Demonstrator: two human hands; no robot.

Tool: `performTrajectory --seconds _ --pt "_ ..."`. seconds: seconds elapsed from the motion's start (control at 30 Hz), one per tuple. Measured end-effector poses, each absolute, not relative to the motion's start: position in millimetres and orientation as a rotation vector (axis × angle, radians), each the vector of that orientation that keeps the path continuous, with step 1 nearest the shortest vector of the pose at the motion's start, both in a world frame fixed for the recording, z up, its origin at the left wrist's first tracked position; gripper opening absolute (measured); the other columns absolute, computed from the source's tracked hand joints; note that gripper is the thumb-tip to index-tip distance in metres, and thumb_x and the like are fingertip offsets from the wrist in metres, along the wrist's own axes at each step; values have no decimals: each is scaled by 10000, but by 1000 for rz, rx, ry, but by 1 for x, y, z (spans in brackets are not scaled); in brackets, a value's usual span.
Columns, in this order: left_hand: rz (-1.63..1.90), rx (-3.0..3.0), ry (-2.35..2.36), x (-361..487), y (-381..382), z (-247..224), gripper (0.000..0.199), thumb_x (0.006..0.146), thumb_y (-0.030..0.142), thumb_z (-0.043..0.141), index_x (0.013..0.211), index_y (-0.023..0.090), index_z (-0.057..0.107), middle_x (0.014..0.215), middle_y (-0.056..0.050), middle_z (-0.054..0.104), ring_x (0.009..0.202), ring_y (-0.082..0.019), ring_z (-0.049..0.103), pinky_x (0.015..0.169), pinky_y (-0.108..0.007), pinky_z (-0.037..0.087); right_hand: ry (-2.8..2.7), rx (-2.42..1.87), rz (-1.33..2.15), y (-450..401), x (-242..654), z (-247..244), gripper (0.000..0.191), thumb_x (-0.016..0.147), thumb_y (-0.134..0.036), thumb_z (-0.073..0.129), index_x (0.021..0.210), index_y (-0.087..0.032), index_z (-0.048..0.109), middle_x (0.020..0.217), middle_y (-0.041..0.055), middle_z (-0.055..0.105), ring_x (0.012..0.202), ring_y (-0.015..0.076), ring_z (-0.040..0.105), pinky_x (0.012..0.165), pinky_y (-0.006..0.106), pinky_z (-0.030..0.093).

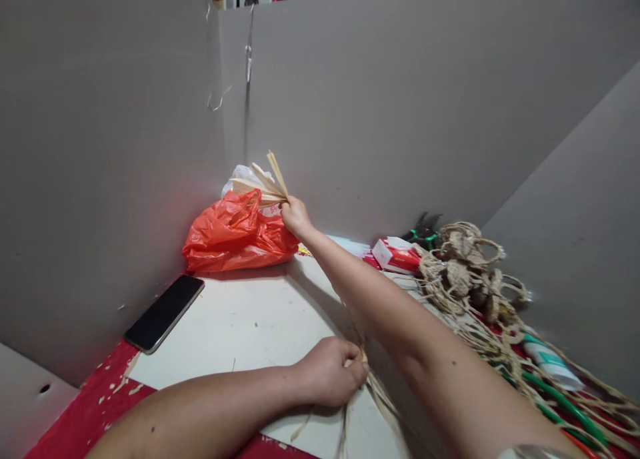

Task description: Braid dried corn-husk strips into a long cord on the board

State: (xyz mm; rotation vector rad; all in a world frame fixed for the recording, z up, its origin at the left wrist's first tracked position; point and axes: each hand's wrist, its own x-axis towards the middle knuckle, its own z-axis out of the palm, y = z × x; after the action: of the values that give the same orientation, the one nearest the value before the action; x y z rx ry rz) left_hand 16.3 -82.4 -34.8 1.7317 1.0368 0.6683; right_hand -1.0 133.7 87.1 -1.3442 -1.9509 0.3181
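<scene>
From my head view, my right hand (296,216) is stretched out over the red plastic bag (235,235), thumb and fingers closed on the lower ends of some flat, pale fibre strips (261,181). They fan up and leftward from my grip, in front of the grey partition (375,112), and a white translucent bag (240,173) shows behind them. My left hand (333,372) is low over the white board (240,312), fingers curled and pinching a bunch of thin, straw-coloured strands (383,399) near its upper end; the loose tails hang toward me and to the right, partly hidden by my right forearm.

As I judge it, my crossed forearm is the likeliest trouble: drawing it back low could snag the tails and tug the bunch out of my left fingertips. The strips look dry, so squeezing or bending them hard might split them, and a loose pinch could let one slide out of the fan. If they catch on the thin plastic, the bag may drag or tear.

The black phone (165,312) lies left of the board, near the bag. Over on the right, the coils of jute twine (457,272) could tangle with straying tails. A red-and-white tissue packet (397,254) sits just beside them.
</scene>
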Motion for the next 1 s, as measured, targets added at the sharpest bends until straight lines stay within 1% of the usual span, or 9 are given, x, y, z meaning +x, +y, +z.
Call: performTrajectory --seconds 0.1,0.27,0.43,0.5,0.6,0.67,0.77,0.93,1.0 --pt "674 1727 1030 16 -82 -33 182 750 240 416 587 161 433 559 43 339 566 -86 338 530 -217 282 -1840 -1271 275 117 10 96 338 888 -167 205 1001 -138 522 938 116 619 850 178 567 767 267 450" --pt "661 1752 1045 15 -82 -32 202 759 254 417 596 151 473 563 39 375 572 -89 359 533 -215 293 -1785 -927 367 64 22 104 353 949 -357 186 980 -191 496 745 37 547 647 135 533 634 239 452" --pt "676 1800 1013 13 -82 -31 174 722 179 428 677 129 588 660 6 532 664 -123 457 607 -226 357 -2620 -870 349 11 22 71 265 894 -206 306 978 -189 557 883 51 631 773 154 587 653 244 442" --pt "681 1814 1003 13 -82 -30 181 718 168 424 701 128 600 688 -2 557 680 -131 474 607 -228 361 -2989 -922 305 2 23 52 205 846 -237 413 895 -190 606 839 64 664 698 177 600 578 256 422" --pt "651 1800 1026 13 -81 -30 200 747 210 415 632 131 558 615 14 483 606 -110 425 535 -222 307 -3184 -966 288 4 30 39 199 779 -351 538 783 -193 658 739 87 680 603 206 599 505 275 381" --pt "646 1793 1029 13 -81 -31 216 758 238 417 599 135 521 583 27 429 581 -97 385 517 -221 276 -3240 -927 307 12 38 45 269 710 -421 622 849 -198 684 820 94 696 678 222 622 535 273 396" --pt "656 1790 1019 13 -82 -30 209 759 248 421 593 140 490 578 37 405 593 -91 376 528 -220 268 -3212 -828 505 28 47 63 493 632 -461 698 1048 -198 670 982 80 693 801 208 634 608 242 428" --pt "658 1781 1027 13 -83 -27 197 755 246 421 587 149 457 566 47 357 581 -85 353 520 -223 253 -3155 -848 602 57 38 59 297 791 -302 569 1043 -201 688 925 36 706 761 153 627 651 210 434" --pt "662 1783 1018 13 -83 -27 196 753 242 423 583 151 457 560 48 349 579 -85 354 520 -222 256 -3137 -804 494 72 23 53 332 804 -247 547 1114 -203 659 998 47 690 824 167 625 722 233 449"
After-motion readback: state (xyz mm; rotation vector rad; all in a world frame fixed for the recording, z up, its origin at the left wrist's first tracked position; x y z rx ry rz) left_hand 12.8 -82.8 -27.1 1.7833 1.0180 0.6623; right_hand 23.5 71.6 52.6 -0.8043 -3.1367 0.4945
